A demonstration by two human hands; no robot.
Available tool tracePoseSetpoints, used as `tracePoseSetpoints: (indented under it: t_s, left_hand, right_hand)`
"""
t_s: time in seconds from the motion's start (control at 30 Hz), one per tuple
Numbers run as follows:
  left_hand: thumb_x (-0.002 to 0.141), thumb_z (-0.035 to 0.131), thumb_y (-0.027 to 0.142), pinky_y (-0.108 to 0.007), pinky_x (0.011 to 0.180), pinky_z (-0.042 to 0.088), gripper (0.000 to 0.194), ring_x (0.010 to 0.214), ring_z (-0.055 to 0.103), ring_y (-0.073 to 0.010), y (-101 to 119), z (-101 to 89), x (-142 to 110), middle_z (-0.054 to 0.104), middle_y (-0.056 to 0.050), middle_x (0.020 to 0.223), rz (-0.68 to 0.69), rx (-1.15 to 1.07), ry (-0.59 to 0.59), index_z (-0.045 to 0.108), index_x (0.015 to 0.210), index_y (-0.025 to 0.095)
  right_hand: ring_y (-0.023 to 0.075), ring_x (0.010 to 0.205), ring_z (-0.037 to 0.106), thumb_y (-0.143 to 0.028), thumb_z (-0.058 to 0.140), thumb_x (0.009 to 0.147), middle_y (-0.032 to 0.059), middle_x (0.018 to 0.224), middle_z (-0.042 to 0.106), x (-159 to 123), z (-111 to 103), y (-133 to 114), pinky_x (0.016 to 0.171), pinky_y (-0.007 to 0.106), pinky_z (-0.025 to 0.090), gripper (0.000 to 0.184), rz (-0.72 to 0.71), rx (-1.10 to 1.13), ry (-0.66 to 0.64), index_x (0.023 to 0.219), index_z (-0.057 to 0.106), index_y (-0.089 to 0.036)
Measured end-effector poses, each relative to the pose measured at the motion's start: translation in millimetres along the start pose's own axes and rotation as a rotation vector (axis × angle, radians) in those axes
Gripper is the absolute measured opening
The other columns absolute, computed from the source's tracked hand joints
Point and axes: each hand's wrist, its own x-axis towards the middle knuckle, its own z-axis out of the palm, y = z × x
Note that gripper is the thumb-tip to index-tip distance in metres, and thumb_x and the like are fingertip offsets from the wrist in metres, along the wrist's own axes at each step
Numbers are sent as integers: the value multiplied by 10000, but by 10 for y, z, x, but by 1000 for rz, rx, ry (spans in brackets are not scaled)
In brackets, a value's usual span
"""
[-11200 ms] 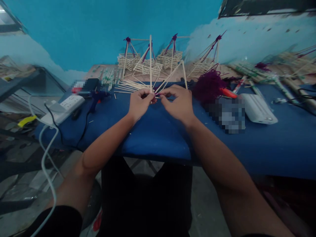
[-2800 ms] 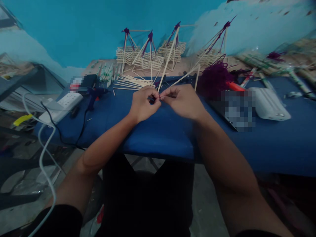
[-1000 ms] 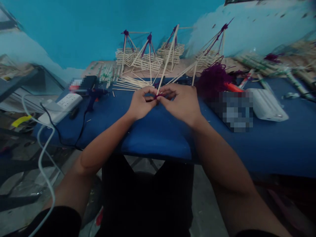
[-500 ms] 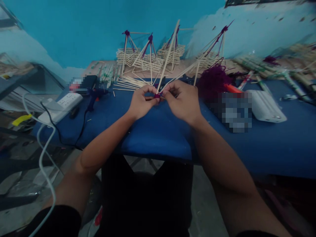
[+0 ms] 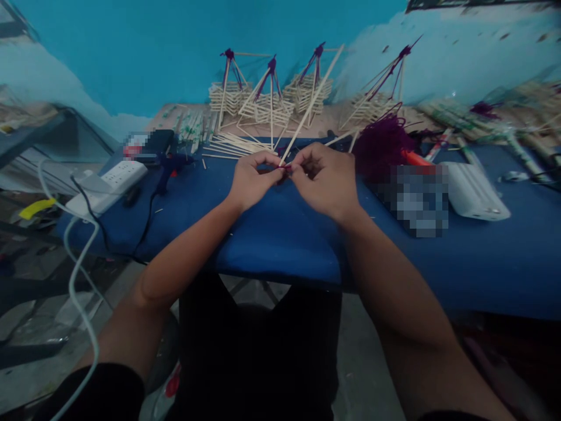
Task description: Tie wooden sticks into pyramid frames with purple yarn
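Observation:
My left hand is closed in a pinch on the lower end of a thin wooden stick, which slants up to the right. Purple yarn shows at that end, between the fingertips of both hands. My right hand pinches at the yarn close beside the left, its fingers curled; another pale stick runs just behind it. Exactly how the yarn loops around the wood is hidden by the fingers. Loose sticks lie behind my left hand.
Stick frames topped with purple yarn stand along the wall. To the right are a purple yarn heap and a white box-shaped device. On the left lie a blue glue gun and a white power strip with cords.
The long stick has tilted further to the right. A second pale stick has dropped lower behind my right hand. Both hands stay close together in nearly the same place.

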Motion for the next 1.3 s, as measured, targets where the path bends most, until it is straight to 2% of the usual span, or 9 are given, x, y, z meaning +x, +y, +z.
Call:
tracePoseSetpoints:
  t_s: [0.23,0.33,0.5,0.67,0.77,0.9,1.07,1.17,1.3]
  left_hand:
    - [856,831,148,-228,694,671,135,690,750,-96,27,-2,-4,720,28,820,-73,-39,72,704,814,163]
    - [853,841,149,-226,694,676,154,684,740,-90,30,-2,-2,706,35,813,-78,-58,92,693,810,163]
    - [865,841,122,-207,686,673,169,680,727,-81,32,6,3,703,36,784,-75,-51,86,693,797,162]
    - [826,974,242,-220,741,689,272,753,753,-100,52,12,-2,743,18,853,-35,-34,44,711,828,170]
    - [807,1001,289,-224,757,692,308,778,761,-112,61,16,-8,755,15,865,-25,-47,37,716,829,176]
    - [830,961,241,-231,766,691,245,749,755,-104,50,14,-5,750,25,852,-37,-57,14,725,853,180]
    - [830,895,151,-218,711,662,151,696,743,-95,30,4,-3,746,28,817,-33,-33,-20,747,848,178]
    - [807,888,128,-202,662,638,158,665,726,-90,32,3,-7,742,28,773,-33,22,-4,738,799,175]
    - [803,868,101,-192,622,621,168,622,719,-87,34,11,-4,725,30,710,-26,33,2,721,759,170]
  right_hand:
    - [177,597,624,-317,753,927,10,745,714,-12,-5,4,704,374,581,154,14,34,20,860,628,-254]
    - [183,664,683,-299,784,894,16,843,761,-10,-11,-16,741,372,613,135,15,52,-4,942,668,-249]
    - [218,805,771,-293,848,829,36,960,816,-8,38,-3,836,397,667,278,54,80,-8,1076,732,-239]
    - [241,882,803,-304,806,886,37,956,827,-2,88,27,834,402,674,186,88,124,68,1058,765,-246]
    - [236,874,797,-304,775,917,47,940,825,-1,73,-12,764,365,647,106,79,119,84,1000,789,-239]
    - [225,842,775,-310,748,928,58,933,822,-10,56,-57,692,337,603,99,36,110,89,957,801,-231]
    - [212,845,751,-277,708,977,46,959,810,-29,85,-29,798,369,623,57,-18,61,66,986,752,-241]
    - [218,843,741,-230,693,974,55,950,793,-38,102,-8,809,381,612,35,-72,60,65,976,725,-244]
    - [244,883,759,-255,682,975,58,964,780,-45,112,18,871,418,631,50,-85,49,55,1005,721,-247]
